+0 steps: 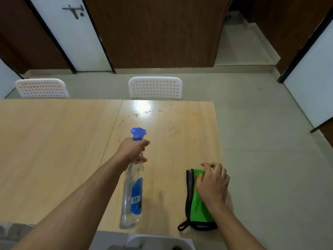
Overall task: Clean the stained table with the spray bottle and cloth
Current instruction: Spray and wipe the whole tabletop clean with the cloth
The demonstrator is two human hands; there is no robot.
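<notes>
While my left hand grips the spray bottle toward the stains, my right hand presses spread fingers on the cloth, ready for wiping.

Two white perforated plastic chair backs stand at the far edge, one on the left, the other near the middle. Behind them a pale tiled floor runs to dark brown wood wall panels. A white door with a dark metal latch stands at upper left.
</notes>
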